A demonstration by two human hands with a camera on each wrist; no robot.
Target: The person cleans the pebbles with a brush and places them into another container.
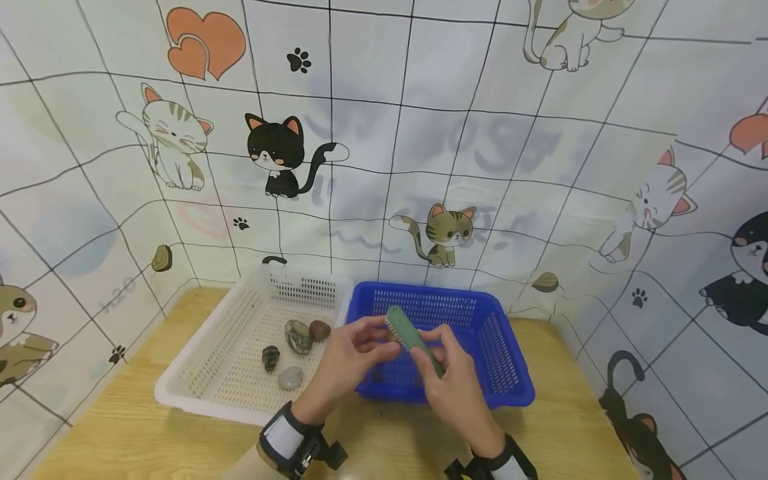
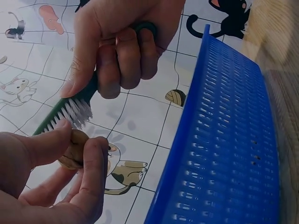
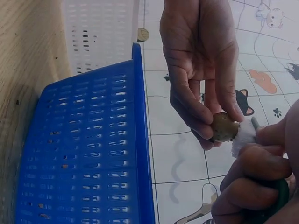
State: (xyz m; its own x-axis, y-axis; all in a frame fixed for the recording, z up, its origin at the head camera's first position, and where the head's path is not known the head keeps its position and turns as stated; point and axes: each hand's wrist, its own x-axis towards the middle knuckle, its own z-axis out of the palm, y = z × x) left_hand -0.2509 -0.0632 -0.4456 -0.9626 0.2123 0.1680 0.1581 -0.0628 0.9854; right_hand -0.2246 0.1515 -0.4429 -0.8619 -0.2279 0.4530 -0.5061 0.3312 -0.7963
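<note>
My left hand (image 1: 345,360) pinches a small brown stone (image 2: 75,151) between thumb and fingers. My right hand (image 1: 456,383) grips a green scrub brush (image 1: 407,331), its fingers curled round the handle and its thumb laid along the back. In the right wrist view the white bristles (image 3: 245,137) meet the side of the stone. Both hands are above the near part of a blue plastic basket (image 1: 432,289). A few dark bits lie in that basket, partly hidden behind the hands.
Left of the blue basket stands a white plastic basket (image 1: 207,408) with several stones in it, among them a green mottled stone (image 1: 298,337) and a pale grey stone (image 1: 291,379). Both baskets rest on a wooden table (image 1: 114,413). A cat-print sheet (image 1: 366,147) hangs behind and at the sides.
</note>
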